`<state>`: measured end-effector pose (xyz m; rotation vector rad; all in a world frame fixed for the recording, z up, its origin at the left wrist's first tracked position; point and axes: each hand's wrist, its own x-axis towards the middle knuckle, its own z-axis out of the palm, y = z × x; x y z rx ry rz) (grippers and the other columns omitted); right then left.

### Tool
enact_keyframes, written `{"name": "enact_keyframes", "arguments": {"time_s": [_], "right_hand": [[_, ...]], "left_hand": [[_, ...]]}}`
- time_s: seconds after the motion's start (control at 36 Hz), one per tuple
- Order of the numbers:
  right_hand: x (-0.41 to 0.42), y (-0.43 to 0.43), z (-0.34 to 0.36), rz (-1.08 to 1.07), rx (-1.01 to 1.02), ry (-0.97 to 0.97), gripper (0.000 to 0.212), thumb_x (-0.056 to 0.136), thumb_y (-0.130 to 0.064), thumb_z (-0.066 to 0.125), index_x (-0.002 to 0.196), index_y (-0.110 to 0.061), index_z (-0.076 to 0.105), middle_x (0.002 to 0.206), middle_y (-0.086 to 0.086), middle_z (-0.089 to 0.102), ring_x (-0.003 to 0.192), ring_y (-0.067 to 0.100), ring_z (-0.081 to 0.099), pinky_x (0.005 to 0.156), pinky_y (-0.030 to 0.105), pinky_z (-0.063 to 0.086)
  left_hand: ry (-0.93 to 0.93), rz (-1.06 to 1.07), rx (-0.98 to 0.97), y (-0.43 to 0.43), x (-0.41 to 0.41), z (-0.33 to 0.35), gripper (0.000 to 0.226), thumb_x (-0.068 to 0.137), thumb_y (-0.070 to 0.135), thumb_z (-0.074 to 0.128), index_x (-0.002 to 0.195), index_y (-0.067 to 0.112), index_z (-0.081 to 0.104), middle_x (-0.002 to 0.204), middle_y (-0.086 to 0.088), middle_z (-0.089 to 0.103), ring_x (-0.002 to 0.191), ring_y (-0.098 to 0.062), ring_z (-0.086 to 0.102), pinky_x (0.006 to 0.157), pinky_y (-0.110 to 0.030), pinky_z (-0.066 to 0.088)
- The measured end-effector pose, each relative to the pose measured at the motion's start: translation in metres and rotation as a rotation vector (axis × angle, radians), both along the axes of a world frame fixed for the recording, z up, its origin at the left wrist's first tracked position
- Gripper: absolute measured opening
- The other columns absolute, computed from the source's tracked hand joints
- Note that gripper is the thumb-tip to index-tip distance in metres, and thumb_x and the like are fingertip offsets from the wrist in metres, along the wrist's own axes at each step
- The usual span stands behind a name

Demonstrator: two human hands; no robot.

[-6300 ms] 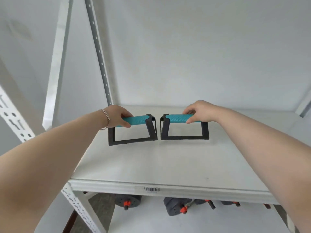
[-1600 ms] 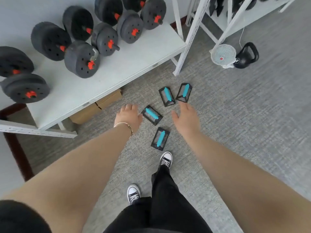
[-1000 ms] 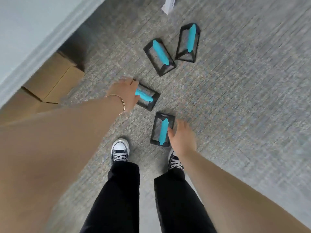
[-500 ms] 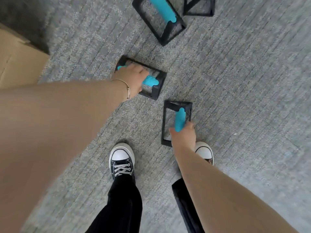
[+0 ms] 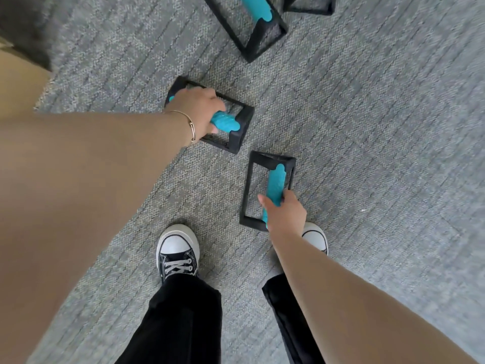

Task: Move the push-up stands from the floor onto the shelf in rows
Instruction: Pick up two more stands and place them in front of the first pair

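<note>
Several black push-up stands with teal grips lie on the grey carpet. My left hand (image 5: 198,111) is closed around the teal grip of one stand (image 5: 237,130) at centre left. Just below and to the right, my right hand (image 5: 284,214) grips the near end of the teal bar of a second stand (image 5: 273,177). Both stands look to be resting on the floor. A third stand (image 5: 258,27) sits at the top edge, and the corner of a fourth stand (image 5: 312,6) shows beside it. The shelf is out of view.
My two feet in black and white sneakers (image 5: 178,253) stand close below the held stands. A brown cardboard box (image 5: 18,85) fills the left edge. Open grey carpet (image 5: 393,127) spreads to the right.
I went from the shelf down to the floor and bent closer. Both hands reached the two nearest stands and closed on their teal grips; the right hand's fingers have wrapped further round its bar.
</note>
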<state>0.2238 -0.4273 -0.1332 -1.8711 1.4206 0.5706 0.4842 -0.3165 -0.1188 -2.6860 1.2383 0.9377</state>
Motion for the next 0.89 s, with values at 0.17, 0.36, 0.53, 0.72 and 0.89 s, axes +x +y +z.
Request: {"name": "enact_keyframes", "arguments": {"time_s": [0.17, 0.36, 0.53, 0.72, 0.89], "right_hand": [[0.006, -0.007, 0.012, 0.020, 0.000, -0.045, 0.036, 0.078, -0.052, 0.068, 0.096, -0.024, 0.057, 0.073, -0.013, 0.057, 0.063, 0.000, 0.052, 0.046, 0.019, 0.032], [0.027, -0.036, 0.078, 0.167, -0.010, -0.077, 0.045, 0.080, -0.043, 0.072, 0.115, -0.021, 0.054, 0.074, -0.019, 0.050, 0.060, -0.004, 0.049, 0.044, 0.015, 0.033], [0.056, -0.067, 0.168, 0.491, -0.034, -0.070, 0.034, 0.081, -0.036, 0.072, 0.108, -0.019, 0.061, 0.073, -0.008, 0.056, 0.060, 0.008, 0.054, 0.048, 0.024, 0.041], [0.085, -0.101, 0.306, 0.857, -0.038, -0.171, 0.041, 0.077, -0.020, 0.076, 0.117, -0.017, 0.064, 0.098, 0.003, 0.058, 0.090, 0.024, 0.057, 0.075, 0.031, 0.042], [0.106, -0.124, 0.446, 1.098, -0.052, -0.237, 0.041, 0.075, -0.024, 0.078, 0.113, -0.015, 0.067, 0.098, 0.006, 0.063, 0.085, 0.023, 0.057, 0.075, 0.034, 0.046]], "left_hand": [[0.031, 0.050, -0.029, 0.007, -0.005, 0.013, 0.050, 0.079, 0.034, 0.073, 0.125, 0.020, 0.060, 0.115, -0.007, 0.058, 0.107, -0.033, 0.052, 0.091, -0.041, 0.042], [0.056, 0.252, -0.029, 0.025, -0.015, 0.072, 0.049, 0.078, 0.040, 0.073, 0.124, 0.027, 0.060, 0.114, -0.003, 0.060, 0.107, -0.028, 0.053, 0.088, -0.039, 0.044], [0.052, 0.308, 0.018, 0.037, -0.018, 0.165, 0.050, 0.078, 0.043, 0.072, 0.123, 0.024, 0.061, 0.114, -0.006, 0.059, 0.106, -0.029, 0.054, 0.085, -0.039, 0.045], [0.037, 0.327, 0.044, 0.051, -0.030, 0.304, 0.046, 0.077, 0.047, 0.071, 0.118, 0.026, 0.063, 0.102, -0.003, 0.060, 0.096, -0.025, 0.056, 0.081, -0.039, 0.047], [0.011, 0.417, 0.015, 0.052, -0.048, 0.445, 0.041, 0.078, 0.044, 0.071, 0.113, 0.024, 0.065, 0.099, -0.004, 0.060, 0.095, -0.025, 0.057, 0.083, -0.042, 0.049]]}}
